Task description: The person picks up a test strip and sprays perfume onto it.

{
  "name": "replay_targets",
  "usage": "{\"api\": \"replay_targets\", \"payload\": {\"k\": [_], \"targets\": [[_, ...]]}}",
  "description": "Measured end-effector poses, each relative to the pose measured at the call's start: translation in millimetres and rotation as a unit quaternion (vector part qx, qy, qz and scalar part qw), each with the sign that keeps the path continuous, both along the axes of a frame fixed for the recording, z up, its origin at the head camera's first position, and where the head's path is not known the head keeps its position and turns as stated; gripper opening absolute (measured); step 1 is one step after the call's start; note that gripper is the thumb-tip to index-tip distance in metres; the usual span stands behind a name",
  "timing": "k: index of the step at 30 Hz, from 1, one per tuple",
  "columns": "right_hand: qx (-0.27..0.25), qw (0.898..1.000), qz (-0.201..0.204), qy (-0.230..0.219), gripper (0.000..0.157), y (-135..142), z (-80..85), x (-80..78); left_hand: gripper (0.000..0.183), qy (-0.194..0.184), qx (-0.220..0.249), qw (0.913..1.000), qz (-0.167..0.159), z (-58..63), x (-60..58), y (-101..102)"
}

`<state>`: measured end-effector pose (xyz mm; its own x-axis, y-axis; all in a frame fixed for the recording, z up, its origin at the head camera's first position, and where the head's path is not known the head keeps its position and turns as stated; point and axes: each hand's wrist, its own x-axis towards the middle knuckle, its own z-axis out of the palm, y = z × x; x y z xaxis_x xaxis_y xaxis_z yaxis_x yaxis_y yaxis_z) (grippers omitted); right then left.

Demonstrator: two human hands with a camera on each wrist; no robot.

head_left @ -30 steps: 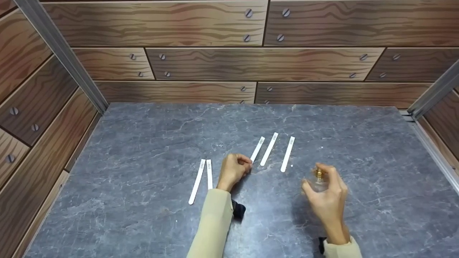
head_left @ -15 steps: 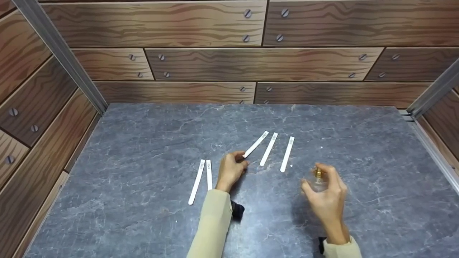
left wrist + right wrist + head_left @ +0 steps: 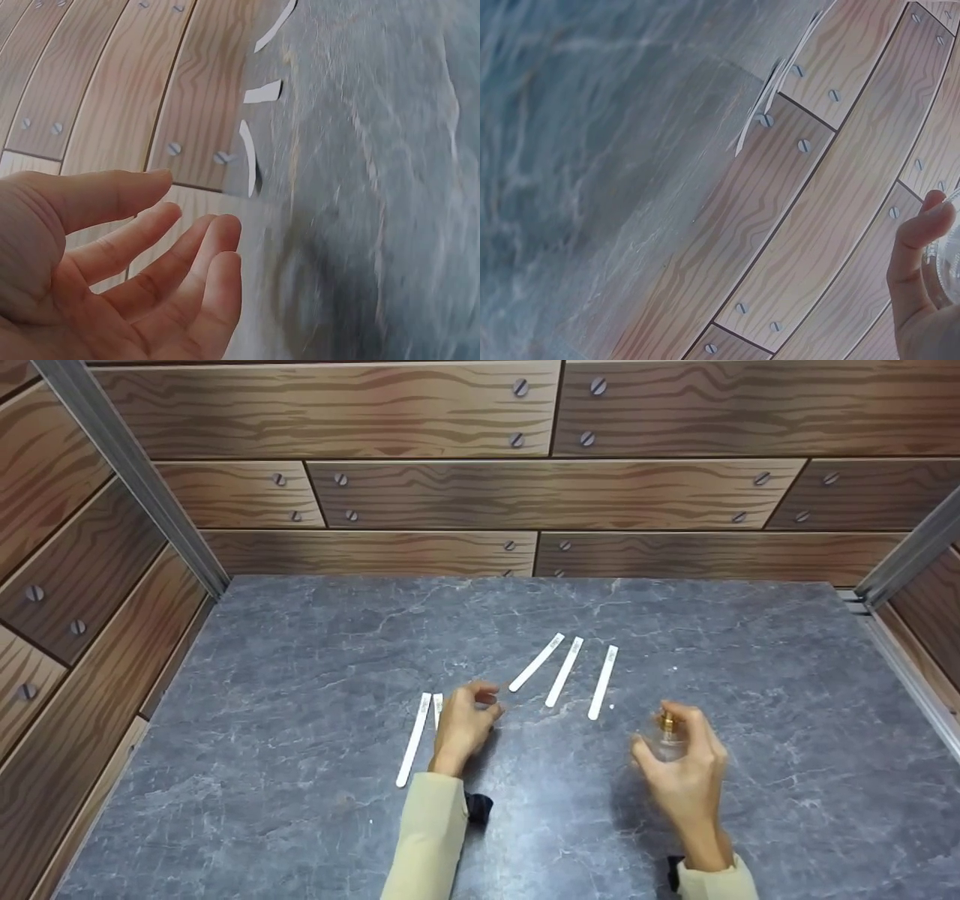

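Observation:
My right hand [image 3: 690, 780] grips a small clear glass perfume bottle [image 3: 669, 750] with a gold spray neck, index finger over its top. Part of the bottle [image 3: 951, 262] shows at the edge of the right wrist view. My left hand [image 3: 463, 727] holds nothing; its fingers are loosely bent and apart, as the left wrist view shows. Just right of it lies a slanted white paper test strip [image 3: 535, 663]. Two more strips lie beside that one, a middle strip [image 3: 564, 672] and a right strip [image 3: 603, 682]. Left of the hand are another strip [image 3: 413, 741] and a partly hidden strip [image 3: 438, 708].
The strips lie on a grey marbled tabletop [image 3: 315, 660]. Wood-plank-patterned panels [image 3: 420, 495] rise behind it and at the sides. Metal frame posts stand at both back corners, including the left post [image 3: 135, 465]. A tiny white speck [image 3: 611, 706] lies near the right strip.
My left hand has turned the leftmost strip of the upper group to a steeper slant and let it go. It has then drawn back left, over one lower strip. My right hand stays put.

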<state>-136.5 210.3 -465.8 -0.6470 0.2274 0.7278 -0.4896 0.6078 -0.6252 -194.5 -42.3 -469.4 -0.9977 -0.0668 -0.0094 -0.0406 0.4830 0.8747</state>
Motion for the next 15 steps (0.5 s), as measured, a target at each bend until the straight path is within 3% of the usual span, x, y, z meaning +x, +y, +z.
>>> {"api": "replay_targets", "payload": {"k": [5, 13, 15], "targets": [[0.000, 1.000, 0.007, -0.003, 0.048, -0.2, 2.2, 1.3, 0.028, -0.004, -0.015, 0.9998, 0.012, 2.4, 5.9, -7.5], [0.000, 1.000, 0.004, -0.007, 0.047, -0.7, 3.6, 2.1, 0.029, 0.040, -0.036, 0.9981, 0.030, -0.6, 17.3, -19.6], [0.000, 1.000, 0.004, -0.006, 0.047, -0.3, 3.1, 1.6, 0.030, 0.035, -0.031, 0.9983, 0.034, 0.1, 20.5, -22.3]]}}
